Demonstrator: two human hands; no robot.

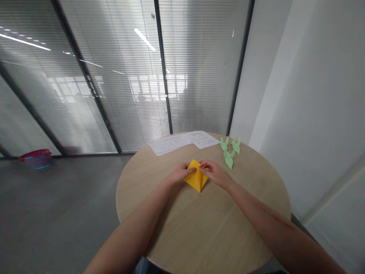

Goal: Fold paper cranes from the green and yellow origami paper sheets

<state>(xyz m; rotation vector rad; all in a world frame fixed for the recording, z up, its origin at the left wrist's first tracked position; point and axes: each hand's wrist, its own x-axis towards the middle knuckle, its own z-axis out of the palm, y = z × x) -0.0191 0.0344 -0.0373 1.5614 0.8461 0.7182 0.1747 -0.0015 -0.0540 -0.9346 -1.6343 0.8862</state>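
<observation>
Over the middle of the round table (pixel 196 232), you have a yellow paper (pixel 196 180) between both hands, at what looks like a folding step.
Your left hand (pixel 180 173) is clamped on the paper's left side, thumb flat on the upper face; your right hand (pixel 214 173) has its fingertips drawn close at the upper right edge, though you cannot tell from here whether they pinch a flap. One corner points toward you, and a raised fold runs down to it. Judging by that, the next move calls for a steady left hold while your right fingertips line up the layer and press its crease, without shifting the layers beneath. Three green folded papers (pixel 229 160) lie beyond your right hand, near the white sheets (pixel 170 145).
</observation>
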